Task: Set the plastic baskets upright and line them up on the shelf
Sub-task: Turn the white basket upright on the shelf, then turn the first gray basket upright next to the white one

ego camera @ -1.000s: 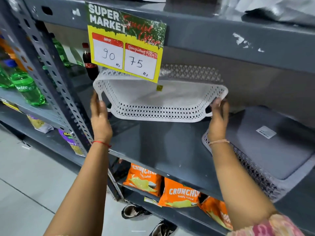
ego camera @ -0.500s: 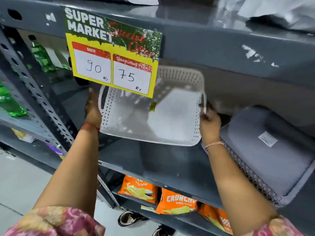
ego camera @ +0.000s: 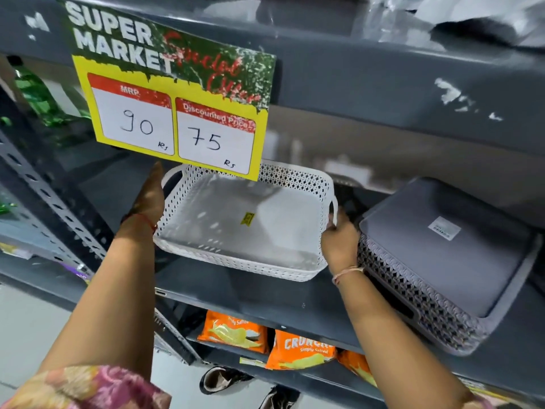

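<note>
**White basket upright between two hands**

The white basket (ego camera: 244, 222) stood upright on the grey shelf (ego camera: 236, 293), its open side up, with a small yellow sticker on its floor. Its walls had a pattern of small holes, and each short end had a loop handle. The left hand (ego camera: 149, 199) lay flat and open against the left end, fingers stretched upward beside the handle. The right hand (ego camera: 339, 240) was closed around the right handle. So the basket sat between both hands. Just to the right, touching the right wrist, a grey basket (ego camera: 442, 261) lay upside down, tilted. A price sign (ego camera: 174, 98) hung above, partly covering the white basket's back rim.
</note>
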`<state>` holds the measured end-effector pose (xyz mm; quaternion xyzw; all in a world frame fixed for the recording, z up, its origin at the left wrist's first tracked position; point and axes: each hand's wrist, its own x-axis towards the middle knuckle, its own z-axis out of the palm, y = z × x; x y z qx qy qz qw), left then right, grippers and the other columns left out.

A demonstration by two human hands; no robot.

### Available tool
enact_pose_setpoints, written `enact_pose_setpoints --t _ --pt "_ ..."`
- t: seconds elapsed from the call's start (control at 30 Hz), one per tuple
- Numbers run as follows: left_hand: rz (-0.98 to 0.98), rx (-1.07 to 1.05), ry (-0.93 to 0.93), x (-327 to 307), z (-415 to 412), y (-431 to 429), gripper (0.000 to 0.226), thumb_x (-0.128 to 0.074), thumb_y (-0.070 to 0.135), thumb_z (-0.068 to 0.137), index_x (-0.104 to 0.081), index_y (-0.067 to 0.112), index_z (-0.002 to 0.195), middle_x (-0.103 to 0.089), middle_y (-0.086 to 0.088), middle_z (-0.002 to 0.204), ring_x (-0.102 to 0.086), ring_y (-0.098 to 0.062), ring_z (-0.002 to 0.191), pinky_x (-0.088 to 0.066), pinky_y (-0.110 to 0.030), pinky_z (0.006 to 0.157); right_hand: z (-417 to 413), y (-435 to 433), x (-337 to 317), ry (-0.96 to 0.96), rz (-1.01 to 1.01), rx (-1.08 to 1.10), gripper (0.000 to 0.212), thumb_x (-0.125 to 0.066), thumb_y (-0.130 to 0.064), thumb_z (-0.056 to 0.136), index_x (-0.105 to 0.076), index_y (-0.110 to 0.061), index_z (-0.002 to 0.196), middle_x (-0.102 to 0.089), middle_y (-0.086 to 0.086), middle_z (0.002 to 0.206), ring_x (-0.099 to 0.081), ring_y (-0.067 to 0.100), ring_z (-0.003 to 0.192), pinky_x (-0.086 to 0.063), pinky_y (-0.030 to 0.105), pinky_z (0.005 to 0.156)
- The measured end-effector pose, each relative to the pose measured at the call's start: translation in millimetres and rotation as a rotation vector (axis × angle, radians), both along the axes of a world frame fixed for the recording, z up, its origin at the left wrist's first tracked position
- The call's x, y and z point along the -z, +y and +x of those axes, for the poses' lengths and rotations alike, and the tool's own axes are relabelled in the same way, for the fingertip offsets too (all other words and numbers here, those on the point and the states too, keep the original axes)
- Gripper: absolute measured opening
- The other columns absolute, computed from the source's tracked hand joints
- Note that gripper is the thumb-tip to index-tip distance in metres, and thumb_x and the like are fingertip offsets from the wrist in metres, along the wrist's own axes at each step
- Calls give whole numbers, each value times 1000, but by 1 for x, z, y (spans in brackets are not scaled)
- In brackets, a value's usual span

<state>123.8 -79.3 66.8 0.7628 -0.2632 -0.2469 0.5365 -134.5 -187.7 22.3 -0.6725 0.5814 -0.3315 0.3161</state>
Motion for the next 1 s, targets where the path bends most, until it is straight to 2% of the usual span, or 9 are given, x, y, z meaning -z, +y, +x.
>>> enact_pose_setpoints --t 0.17,0.27,0.33,0.4,0.47,0.67,0.83,0.93,1.0 --pt "31 -13 -42 18 27 0 64 -27 66 82 -39 32 136 -38 6 149 -30 -16 138 -16 -42 119 -1 8 0 -12 30 -5 53 -35 10 88 -33 0 139 -59 29 122 -55 42 112 -34 29 82" --pt "130 -5 -159 21 18 -9 52 -26 41 96 -28 18 142 -28 -10 153 -23 -25 142 -13 -45 119 -1 12 -5 23 22 -42 53 -39 3 91 -25 1 142 -50 29 133 -49 40 122 -36 28 94" --pt "161 -56 -362 20 -4 -12 52 -21 30 98 -20 3 142 -18 -24 153 -14 -33 143 -9 -45 120 -5 22 -8 76 -140 -112 57 -44 -7 93 -20 3 143 -32 26 147 -32 36 137 -23 26 110" --pt "48 -128 -412 20 -39 -13 67 -22 44 94 -22 -4 140 -20 -27 152 -15 -33 143 -9 -41 120 -14 33 -13 166 -395 -190 59 -46 -19 92 -23 4 142 -24 25 151 -21 34 142 -13 25 114" --pt "-104 -129 -462 22 -85 -19 67 -27 41 93 -20 -5 141 -19 -26 153 -14 -33 144 -7 -36 120 -35 37 -20 202 -565 -220 59 -45 -28 91 -31 2 139 -29 24 149 -25 33 140 -17 32 115" --pt "-300 59 -617 39 -251 -32 84 -16 61 87 -13 -2 143 -10 -22 155 -2 -23 142 8 -16 115 -140 8 -30 207 -591 -108 67 -42 -50 87 -43 0 132 -35 20 148 -37 34 135 -30 38 109" --pt "-346 75 -356 67 -365 -31 93 -14 73 79 -2 9 145 9 2 151 10 -16 143 10 -13 114 -231 -33 -25 261 -482 52 87 -28 -68 81 -47 3 128 -42 24 143 -44 37 129 -38 45 104" --pt "-319 11 -108 80 -415 -26 106 -13 84 68 -1 12 145 10 -2 156 11 -9 141 4 -25 118 -271 -65 -22 287 -378 127 91 -33 -69 73 -45 1 131 -36 24 146 -37 38 134 -31 45 108" --pt "-319 2 -14 84 -444 -22 106 -13 88 63 1 20 144 9 2 154 12 -4 139 6 -19 115 -291 -84 -18 319 -284 131 92 -34 -69 72 -38 -4 137 -24 22 152 -25 37 140 -24 44 113"
